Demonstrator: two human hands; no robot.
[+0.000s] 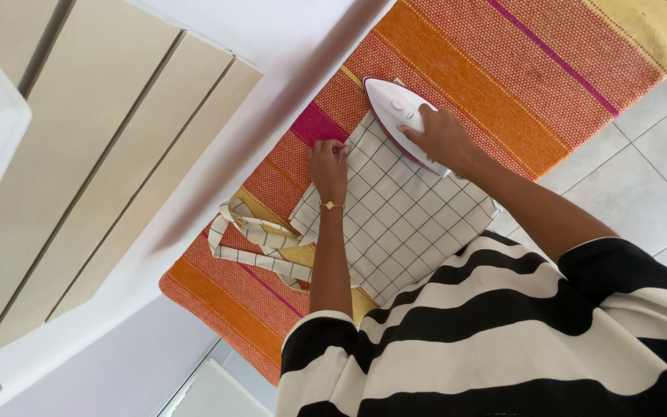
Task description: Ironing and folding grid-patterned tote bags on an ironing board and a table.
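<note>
Two hands at work on one checked bag point(399, 212), spread flat over striped cloth point(503, 85) on the worktop. Left hand point(329, 161) flat, fingertips pinning the bag's far left edge, holding nothing. Right hand point(443, 137) closed round the iron point(397, 116), pressing at the far corner. Seemingly midway: near part lying smooth, straps point(252, 243) left of the left hand loose and crumpled, likely undone. Beyond the iron, plenty of open cloth; worktop edge close on the right, tiled floor point(642, 170) past it.
</note>
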